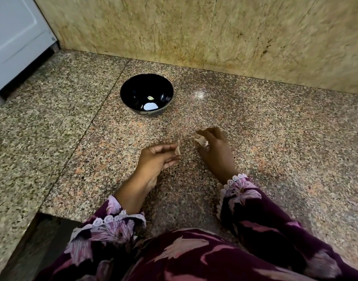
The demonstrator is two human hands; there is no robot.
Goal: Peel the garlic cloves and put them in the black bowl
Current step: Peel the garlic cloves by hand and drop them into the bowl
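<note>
The right hand [212, 145] hides most of the garlic clove [201, 141].

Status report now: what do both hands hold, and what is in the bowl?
Left hand pinches a peel scrap. Right hand holds a garlic clove. Black bowl holds one small pale piece. Nothing in the way.

Black bowl [146, 94], glossy, beyond the left hand [158, 157], holds one pale yellowish clove [150, 97]; skin scrap [177, 151] at that hand's fingertips is tan-brown. Counter [275, 138] under both hands: speckled pink, grey and black granite. Sleeves [243, 191] at the wrists: dark purple, pink floral print, pale lace trim.
</note>
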